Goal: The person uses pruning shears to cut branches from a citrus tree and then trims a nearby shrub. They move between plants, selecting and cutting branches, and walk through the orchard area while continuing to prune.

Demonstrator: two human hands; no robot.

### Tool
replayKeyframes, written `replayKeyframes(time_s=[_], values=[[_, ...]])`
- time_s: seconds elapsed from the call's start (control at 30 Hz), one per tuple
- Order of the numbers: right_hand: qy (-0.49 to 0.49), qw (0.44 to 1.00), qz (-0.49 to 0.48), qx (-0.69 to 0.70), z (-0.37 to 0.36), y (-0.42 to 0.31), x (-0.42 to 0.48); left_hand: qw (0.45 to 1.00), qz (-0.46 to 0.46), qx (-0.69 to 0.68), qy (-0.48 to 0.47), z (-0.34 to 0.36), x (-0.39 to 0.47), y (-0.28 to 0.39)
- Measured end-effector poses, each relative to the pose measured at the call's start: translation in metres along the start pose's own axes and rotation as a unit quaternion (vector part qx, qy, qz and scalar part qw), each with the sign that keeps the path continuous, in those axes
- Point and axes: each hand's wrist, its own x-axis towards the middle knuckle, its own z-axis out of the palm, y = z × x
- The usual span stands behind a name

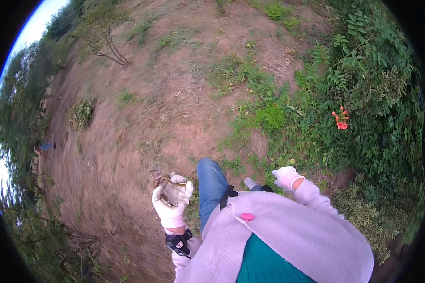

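Note:
My left hand [173, 203], in a white work glove with a pink cuff, is cupped palm up beside my left knee. Across its fingers lies a small bundle of brownish debris [160, 180], perhaps dry plant scraps; blur hides its exact kind. A thin dark curled piece [170, 204] rests in the palm. My right hand [285, 177], gloved alike, hangs at my right side near the green undergrowth. Its fingers are curled in, and nothing shows in them.
A dense hedge with orange trumpet-shaped flowers [341, 118] runs along the right. Low weeds [269, 116] spread ahead over bare soil [194, 138] and dry grass. Leftward stand a small multi-stemmed tree [115, 49], a round shrub [80, 114] and a blue object [46, 145].

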Motion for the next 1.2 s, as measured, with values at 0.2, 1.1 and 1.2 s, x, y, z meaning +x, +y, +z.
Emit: replayKeyframes(time_s=[0.2,1.1,1.2], values=[[-0.007,0.997,0.053,0.051,-0.011,-0.014,0.029,0.994,-0.103,0.037,0.008,0.021,0.099,0.017],[0.526,0.693,-0.465,0.163,-0.561,-0.251,0.113,0.989,-0.09,-0.003,0.113,0.151,0.387,0.251],[0.672,0.49,-0.542,0.123,-0.591,-0.258,0.076,0.985,-0.146,-0.026,0.093,0.164,0.412,0.258]])
